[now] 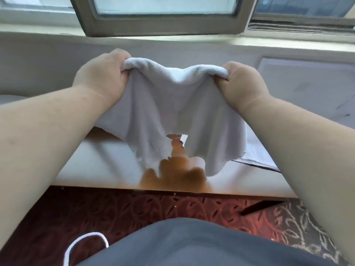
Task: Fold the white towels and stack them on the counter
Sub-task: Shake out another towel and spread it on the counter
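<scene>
I count one white towel point(172, 104) in the air, and two hands on it, left hand point(101, 73) and right hand point(244, 81), one at each top corner. I see one counter point(99, 162) under it, one window point(163, 14) behind, and one white cable point(86, 244) loop low on the left. At the right lies one flat pale sheet point(307, 87); I can't tell what it is

place: likely hotel room | cues: patterned red carpet point(134, 212); glossy wooden counter point(172, 175); window point(165, 14)
</scene>
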